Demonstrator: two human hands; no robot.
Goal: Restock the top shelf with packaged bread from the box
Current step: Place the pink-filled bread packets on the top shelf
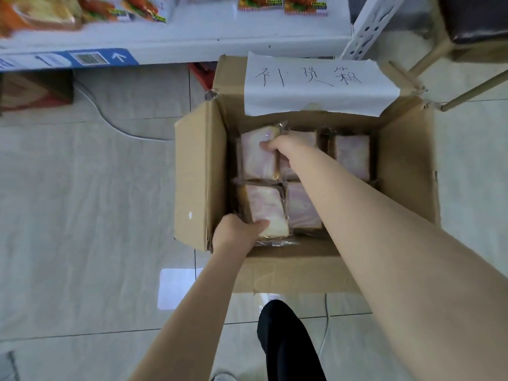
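Bread packs lie flat in the open cardboard box [192, 174] on the floor, and I have both hands down inside it. My left hand [236, 233] is clenched around the near-left pack [265, 209], thumb over its near end, fingers hidden under the left edge. My right hand [277, 145] reaches further in and grips the far-left pack [255, 158] at its far right corner, fingers curled over the wrapper. Two or three more packs fill the right side of the box, partly behind my right forearm.

Both held packs run with their long axis near to far, one directly beyond the other, so the left hand has the short reach and the right arm crosses over the box to get to its pack. The shelf [192, 45] sits beyond the box at the far left, already carrying wrapped sandwiches [143, 8]; whether that board is the top one I cannot tell. As I judge it, the lift should go straight up, clear of the taped paper label [316, 83] on the far flap.
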